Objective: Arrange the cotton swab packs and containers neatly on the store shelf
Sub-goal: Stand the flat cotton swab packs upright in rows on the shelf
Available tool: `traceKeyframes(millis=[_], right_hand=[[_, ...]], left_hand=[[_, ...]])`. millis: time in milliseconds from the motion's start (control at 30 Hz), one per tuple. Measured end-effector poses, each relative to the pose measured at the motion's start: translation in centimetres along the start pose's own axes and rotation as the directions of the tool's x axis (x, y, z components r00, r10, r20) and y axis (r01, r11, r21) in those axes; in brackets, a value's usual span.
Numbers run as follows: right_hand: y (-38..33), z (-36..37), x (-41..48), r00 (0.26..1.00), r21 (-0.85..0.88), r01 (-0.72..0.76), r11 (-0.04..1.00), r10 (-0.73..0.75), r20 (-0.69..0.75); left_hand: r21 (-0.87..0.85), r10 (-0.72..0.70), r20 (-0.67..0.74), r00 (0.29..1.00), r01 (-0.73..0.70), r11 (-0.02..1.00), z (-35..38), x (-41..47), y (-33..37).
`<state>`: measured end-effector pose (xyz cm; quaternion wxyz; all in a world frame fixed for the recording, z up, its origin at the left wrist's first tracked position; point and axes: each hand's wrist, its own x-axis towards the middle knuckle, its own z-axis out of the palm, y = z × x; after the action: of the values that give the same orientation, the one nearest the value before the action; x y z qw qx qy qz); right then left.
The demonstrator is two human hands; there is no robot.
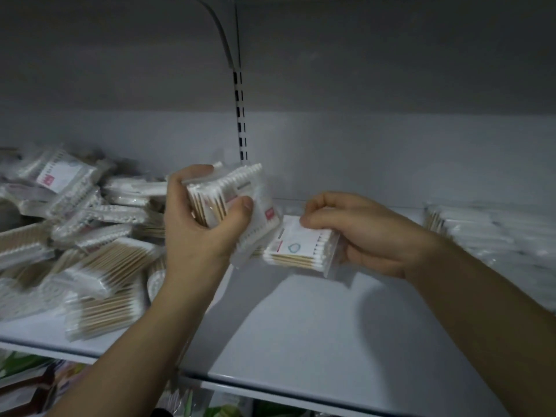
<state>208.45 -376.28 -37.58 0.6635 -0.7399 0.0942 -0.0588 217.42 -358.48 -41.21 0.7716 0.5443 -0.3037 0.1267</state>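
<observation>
My left hand [201, 218] grips an upright stack of several clear cotton swab packs [240, 194], thumb pressed on the front. Just to its right, my right hand [358, 233] holds a flat cotton swab pack [298, 248] with a white label, a little above the shelf board [316, 326]. The two held bundles touch or nearly touch at the middle. A loose heap of swab packs [90, 245] with wooden sticks lies jumbled on the left of the shelf. A neater row of swab packs [481, 230] sits at the right, blurred.
The white back panel carries a slotted upright [242, 121] behind my hands. The shelf's front edge [270, 389] runs across the bottom, with other goods [30, 383] on the level below. An upper shelf underside darkens the top.
</observation>
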Motion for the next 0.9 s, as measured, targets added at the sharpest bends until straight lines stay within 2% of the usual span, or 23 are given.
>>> traceKeyframes(millis=[133, 233, 300, 400, 500, 600, 667, 733, 800, 900], right_hand=[[-1.1, -2.8, -2.3, 0.993, 0.073, 0.073, 0.995, -0.065, -0.098], [-2.1, -5.0, -5.2, 0.974, 0.033, 0.136, 0.990, -0.128, -0.186], [-2.4, -6.3, -7.0, 0.939, -0.027, 0.176, 0.984, -0.176, -0.295], [-2.8, -8.2, -9.4, 0.845, -0.109, 0.240, 0.965, -0.263, -0.465], [-3.3, -9.7, -11.0, 0.773, -0.266, 0.199, 0.943, -0.318, -0.550], [-3.8, -10.9, -10.6, 0.773, -0.452, 0.056, 0.890, -0.326, -0.544], [-4.4, -11.9, -9.3, 0.769, -0.589, -0.037, 0.807, -0.353, -0.533], [-5.5, -12.9, -7.6, 0.769, -0.736, -0.111, 0.668, -0.412, -0.490], [-6.6, -13.3, -5.6, 0.826, -0.862, -0.145, 0.486, -0.419, -0.376], [-6.6, -13.4, -2.2, 0.910, -0.980, -0.104, 0.171, -0.380, -0.163]], left_hand=[[0.020, -0.028, -0.015, 1.000, 0.028, 0.999, 0.1, 0.1, 0.4], [-0.044, -0.095, 0.018, 0.995, 0.096, 0.994, 1.2, -0.3, 1.0], [-0.097, -0.144, 0.056, 0.988, 0.149, 0.984, 2.5, -0.8, 1.6], [-0.174, -0.230, 0.111, 0.967, 0.247, 0.953, 4.4, -1.7, 2.4], [-0.212, -0.275, 0.154, 0.949, 0.304, 0.929, 5.8, -3.0, 2.5], [-0.207, -0.336, 0.149, 0.930, 0.361, 0.909, 6.8, -3.9, 2.1], [-0.178, -0.385, 0.174, 0.907, 0.413, 0.893, 7.6, -3.8, 1.8], [-0.161, -0.437, 0.208, 0.875, 0.471, 0.867, 8.9, -2.8, 1.6], [-0.182, -0.484, 0.224, 0.846, 0.524, 0.832, 10.3, -1.7, 1.3], [-0.153, -0.523, 0.223, 0.822, 0.560, 0.814, 11.7, -1.2, 0.6]])
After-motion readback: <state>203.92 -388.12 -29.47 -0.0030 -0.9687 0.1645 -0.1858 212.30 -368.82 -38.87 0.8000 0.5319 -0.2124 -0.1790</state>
